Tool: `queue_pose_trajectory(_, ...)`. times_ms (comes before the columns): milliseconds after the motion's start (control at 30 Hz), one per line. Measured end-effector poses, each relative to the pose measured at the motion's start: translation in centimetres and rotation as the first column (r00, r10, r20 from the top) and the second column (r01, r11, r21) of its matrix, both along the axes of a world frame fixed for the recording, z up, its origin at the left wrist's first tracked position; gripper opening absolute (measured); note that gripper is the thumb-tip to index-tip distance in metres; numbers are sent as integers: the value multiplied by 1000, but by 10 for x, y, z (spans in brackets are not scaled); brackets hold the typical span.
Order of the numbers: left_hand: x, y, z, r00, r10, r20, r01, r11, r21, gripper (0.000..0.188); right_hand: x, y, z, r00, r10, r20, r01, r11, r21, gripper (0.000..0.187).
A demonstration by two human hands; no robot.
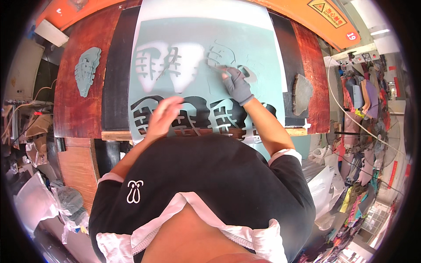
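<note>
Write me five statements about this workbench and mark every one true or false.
1. The right hand wears a grey glove. True.
2. Both hands are gloved. False: the left hand is bare.
3. The pale green sheet has openings cut in it. True.
4. Both stacks of cut pieces lie on the sheet. False: the left stack and right stack lie off it, one on either side.
5. The right hand is over the sheet. True.
</note>
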State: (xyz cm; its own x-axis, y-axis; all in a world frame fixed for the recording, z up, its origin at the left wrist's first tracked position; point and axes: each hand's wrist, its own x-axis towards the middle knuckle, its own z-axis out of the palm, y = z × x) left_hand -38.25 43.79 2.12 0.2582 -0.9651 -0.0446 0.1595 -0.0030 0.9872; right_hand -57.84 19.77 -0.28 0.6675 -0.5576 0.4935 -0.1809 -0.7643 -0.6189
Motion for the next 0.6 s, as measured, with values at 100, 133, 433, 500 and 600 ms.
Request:
queue_pose_trajectory(100,-25,-47,-17,640,97,-762,408,797,445,55,5,1,11,999,-50,-1,50,997,51,22)
queue_pose_trajectory(133,-35,-62,-24,607,44,-793,466,789,400,59,6,4,13,999,-25,-27,27,999,46,24)
queue_pose_trajectory(433,-54,-117,-39,503,-111,-857,367,925,95,47,-9,14,10,981,143,-127,-131,986,101,43)
queue_pose_trajectory(500,-51,-116,-39,573,-105,-813,367,920,140,48,-5,-3,17,985,29,-171,40,920,389,49)
queue_pose_trajectory(600,-48,-111,-47,687,-142,-713,356,921,160,48,10,-46,32,883,-350,-314,440,850,289,57)
